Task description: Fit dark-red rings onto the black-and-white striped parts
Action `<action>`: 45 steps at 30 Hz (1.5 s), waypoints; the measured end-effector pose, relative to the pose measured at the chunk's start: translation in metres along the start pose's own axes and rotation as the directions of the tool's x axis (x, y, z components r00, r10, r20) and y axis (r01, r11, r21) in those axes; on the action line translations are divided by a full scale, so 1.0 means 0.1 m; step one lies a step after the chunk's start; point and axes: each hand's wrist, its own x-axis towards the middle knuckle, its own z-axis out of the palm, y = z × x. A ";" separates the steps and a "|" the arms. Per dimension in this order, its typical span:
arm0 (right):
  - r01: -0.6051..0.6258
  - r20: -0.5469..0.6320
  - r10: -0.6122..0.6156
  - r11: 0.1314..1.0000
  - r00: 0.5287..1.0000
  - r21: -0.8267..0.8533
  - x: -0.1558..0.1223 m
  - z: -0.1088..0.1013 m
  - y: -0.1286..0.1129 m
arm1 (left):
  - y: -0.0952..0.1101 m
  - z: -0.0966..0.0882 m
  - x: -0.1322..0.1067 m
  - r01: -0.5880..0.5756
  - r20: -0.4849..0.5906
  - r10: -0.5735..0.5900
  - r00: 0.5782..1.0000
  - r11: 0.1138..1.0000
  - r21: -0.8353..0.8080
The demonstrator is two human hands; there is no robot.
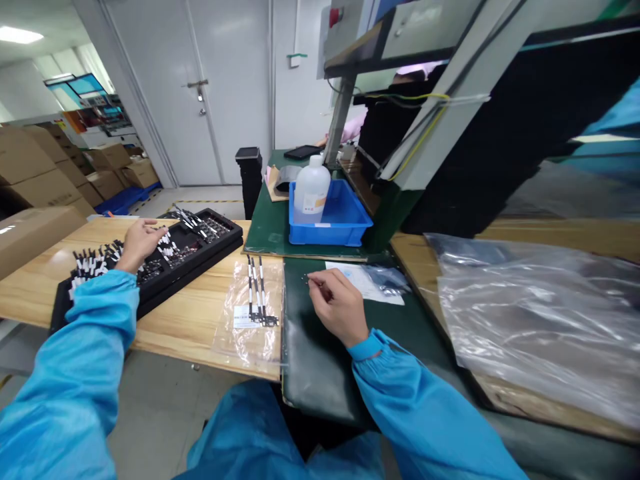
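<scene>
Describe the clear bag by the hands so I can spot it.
On the light wooden bench, right of the black compartment tray and beside the dark green mat, lies a clear plastic bag. It alone holds three black-and-white striped strips.

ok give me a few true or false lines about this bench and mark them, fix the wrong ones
1. The left hand lies over a black compartment tray. True.
2. The right hand grips the white bottle. False: the bottle stands in a blue bin, and the hand's fingers pinch together above a dark green mat.
3. A clear plastic bag lies on a wooden table. True.
4. The tray sits on the floor. False: it rests on the wooden table.
</scene>
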 end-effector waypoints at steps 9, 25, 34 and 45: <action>-0.135 -0.158 0.129 0.991 0.979 -0.025 0.06 -0.08 0.04 | 0.29 0.55 -1.41 -0.281 0.779 0.256 0.572 0.954 -0.107; -0.289 -0.122 0.274 0.949 0.954 -0.129 0.10 -0.18 0.34 | 0.23 1.28 -1.85 -0.790 0.814 0.501 0.295 0.607 -0.088; -0.267 0.062 0.300 0.912 0.952 -0.310 0.09 -0.22 0.53 | 0.27 1.38 -1.78 -0.697 0.822 0.460 0.336 0.709 -0.112; -0.162 0.432 0.360 0.888 0.827 -0.431 0.06 -0.30 0.40 | 0.49 1.25 -1.44 -0.562 0.734 0.429 0.527 0.823 -0.078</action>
